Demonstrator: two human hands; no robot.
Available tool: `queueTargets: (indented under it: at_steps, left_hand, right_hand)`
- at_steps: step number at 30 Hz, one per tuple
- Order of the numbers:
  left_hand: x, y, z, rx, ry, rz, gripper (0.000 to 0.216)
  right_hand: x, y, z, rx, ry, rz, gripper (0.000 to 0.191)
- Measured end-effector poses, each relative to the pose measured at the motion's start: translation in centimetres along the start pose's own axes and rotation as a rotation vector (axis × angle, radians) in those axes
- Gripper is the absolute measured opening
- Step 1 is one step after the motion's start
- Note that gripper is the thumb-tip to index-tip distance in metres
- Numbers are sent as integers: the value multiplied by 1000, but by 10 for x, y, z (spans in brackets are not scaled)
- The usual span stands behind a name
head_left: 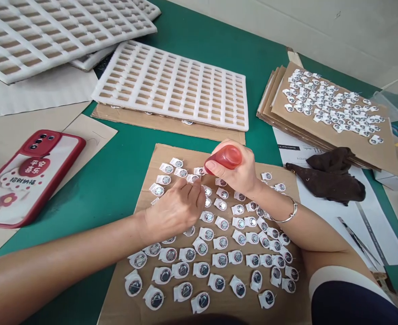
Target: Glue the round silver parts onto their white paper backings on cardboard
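Observation:
A brown cardboard sheet (289,313) lies on the green table in front of me, covered with several small white pieces with round dark centres (202,269). My right hand (242,174) is closed round a small red squeeze bottle (226,157), its tip pointing left and down at the top rows. My left hand (175,208) rests on the sheet with its fingers pinched together at one small white piece (192,178) just under the bottle's tip. A silver bangle (289,212) sits on my right wrist.
A red-cased phone (26,174) lies at the left. White foam grid trays (172,83) sit behind the sheet, more at the top left (50,31). A stack of cardboard (381,151) with more white pieces is at the right, a dark brown cloth (330,180) beside it.

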State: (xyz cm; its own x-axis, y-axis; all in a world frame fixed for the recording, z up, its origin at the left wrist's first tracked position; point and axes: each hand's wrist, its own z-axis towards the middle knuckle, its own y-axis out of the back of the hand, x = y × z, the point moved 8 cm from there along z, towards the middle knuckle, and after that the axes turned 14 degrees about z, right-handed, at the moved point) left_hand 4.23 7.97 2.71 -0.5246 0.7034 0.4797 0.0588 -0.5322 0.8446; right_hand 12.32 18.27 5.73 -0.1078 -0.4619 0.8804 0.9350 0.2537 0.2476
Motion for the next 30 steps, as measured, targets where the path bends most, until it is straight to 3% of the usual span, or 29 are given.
queueTargets:
  at_steps: [30]
  left_hand:
    - [3, 2, 0, -26, 8, 13, 28]
  right_hand:
    - [-4, 0, -1, -4, 8, 18, 24]
